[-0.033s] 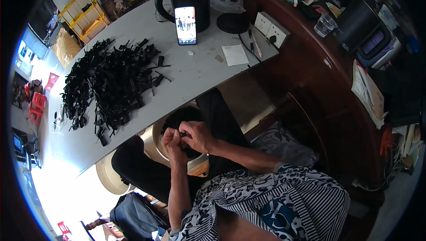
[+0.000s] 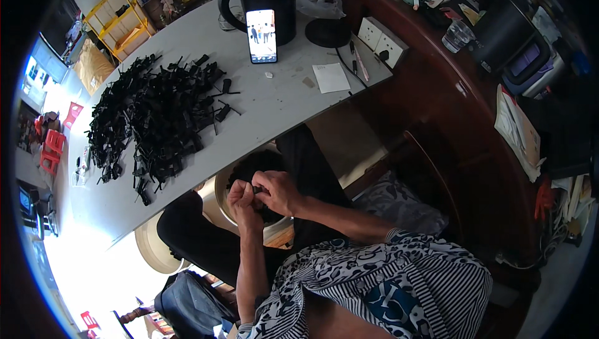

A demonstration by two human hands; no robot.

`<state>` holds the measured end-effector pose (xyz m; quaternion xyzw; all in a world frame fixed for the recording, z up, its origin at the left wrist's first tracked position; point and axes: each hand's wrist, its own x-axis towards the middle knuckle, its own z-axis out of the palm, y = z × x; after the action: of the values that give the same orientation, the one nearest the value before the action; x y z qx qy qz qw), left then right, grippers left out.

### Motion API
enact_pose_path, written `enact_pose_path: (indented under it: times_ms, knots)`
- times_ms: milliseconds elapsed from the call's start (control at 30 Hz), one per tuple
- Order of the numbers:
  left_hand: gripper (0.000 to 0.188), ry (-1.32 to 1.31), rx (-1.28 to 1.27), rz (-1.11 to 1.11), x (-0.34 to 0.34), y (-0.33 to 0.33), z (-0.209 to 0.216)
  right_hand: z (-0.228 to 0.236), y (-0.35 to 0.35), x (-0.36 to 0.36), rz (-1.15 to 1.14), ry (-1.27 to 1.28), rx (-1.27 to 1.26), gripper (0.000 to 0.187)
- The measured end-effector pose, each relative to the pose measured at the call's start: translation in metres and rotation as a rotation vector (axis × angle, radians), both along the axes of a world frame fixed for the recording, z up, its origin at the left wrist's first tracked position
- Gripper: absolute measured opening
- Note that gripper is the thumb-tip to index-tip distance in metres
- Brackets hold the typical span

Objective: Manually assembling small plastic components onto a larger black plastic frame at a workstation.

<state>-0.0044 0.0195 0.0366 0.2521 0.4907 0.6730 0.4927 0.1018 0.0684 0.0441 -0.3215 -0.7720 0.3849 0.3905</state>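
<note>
Above a pale bucket (image 2: pixel 221 204) between my knees, my two hands are closed and close together. A small black plastic part (image 2: pixel 258 190) is pinched between them, mostly hidden by the fingers. My left hand (image 2: pixel 244 200) is curled like a fist around one end. My right hand (image 2: pixel 279 193) grips the other end between thumb and fingers. Dark pieces (image 2: pixel 254 163) lie in the bucket below the hands. On the grey table (image 2: pixel 249 111) ahead to the left spreads a large heap of similar black plastic parts (image 2: pixel 159 111) with thin prongs.
A lit phone (image 2: pixel 261 38) leans against a black electric kettle (image 2: pixel 284 2). To its right are a kettle base (image 2: pixel 327 32), a white paper (image 2: pixel 331 78), pens and a power strip (image 2: pixel 382 39). A second pale bucket (image 2: pixel 150 245) stands left of my knee. A curved wooden counter (image 2: pixel 437 89) borders the right.
</note>
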Motion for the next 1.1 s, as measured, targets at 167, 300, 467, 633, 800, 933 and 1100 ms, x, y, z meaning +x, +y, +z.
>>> enact_pose_path:
  times_ms: [167,300,467,633,800,933,1100]
  knots:
    - [0.013,-0.041,-0.125,-0.126,-0.027,0.001,-0.030,-0.034,0.009,-0.006,0.014,-0.109,-0.110,0.025]
    - [0.026,1.280,-0.042,0.099,-0.022,0.000,-0.040,-0.067,0.025,0.006,0.107,0.211,-0.588,0.034]
    - [0.021,0.364,-0.079,-0.338,0.004,-0.002,-0.007,-0.035,0.018,0.013,0.212,0.118,-0.880,0.056]
    - [0.023,0.611,-0.018,-0.311,0.006,-0.005,-0.007,-0.044,0.021,0.011,0.128,0.222,-1.124,0.073]
    - [0.028,0.846,0.021,-0.280,0.014,-0.009,0.006,-0.055,0.025,0.006,0.178,0.219,-1.108,0.069]
    - [0.031,1.134,0.008,-0.197,0.012,-0.007,0.013,-0.044,0.022,0.008,0.332,0.356,-1.161,0.064]
    - [0.029,0.297,-0.128,-0.194,-0.003,-0.007,-0.011,-0.009,0.016,0.022,0.357,0.328,-1.239,0.053]
